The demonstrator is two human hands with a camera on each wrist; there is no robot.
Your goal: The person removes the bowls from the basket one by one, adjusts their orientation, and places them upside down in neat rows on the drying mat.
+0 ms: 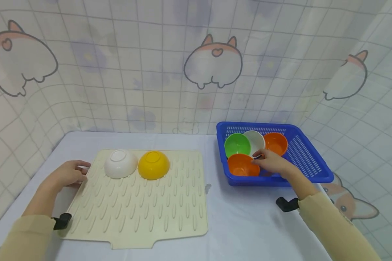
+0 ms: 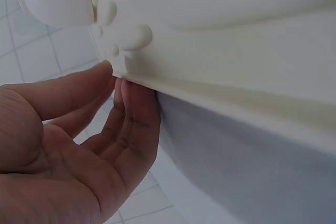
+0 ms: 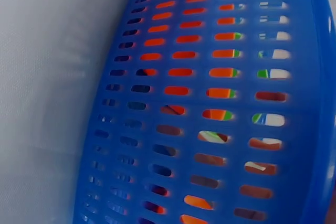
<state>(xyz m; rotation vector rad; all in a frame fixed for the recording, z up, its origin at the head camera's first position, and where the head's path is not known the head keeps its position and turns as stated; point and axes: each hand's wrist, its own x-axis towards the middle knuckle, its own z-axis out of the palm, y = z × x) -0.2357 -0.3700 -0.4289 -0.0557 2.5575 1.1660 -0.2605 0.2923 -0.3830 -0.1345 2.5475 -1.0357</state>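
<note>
the left edge of the board [image 1: 143,206] is pinched by the left hand [image 1: 68,174], thumb on top and fingers curled beneath. by the right hand [image 1: 271,161], the right side of the front orange bowl [image 1: 241,166] is reached, its thumb and fingers bent and parted slightly; whether the rim is gripped cannot be told, as the hand is mostly hidden by the basket [image 1: 264,181] in the right wrist view. that bowl is placed upright in the basket's front left corner. behind it, a green bowl [image 1: 237,144], a second white bowl [image 1: 253,139] and a rear orange bowl [image 1: 276,143] are lined up from left to right. near the board's back edge, a white bowl [image 1: 120,165] and a yellow bowl [image 1: 153,165] are set upside down, side by side. board and basket are set well apart on the white cloth [image 1: 241,221].
</note>
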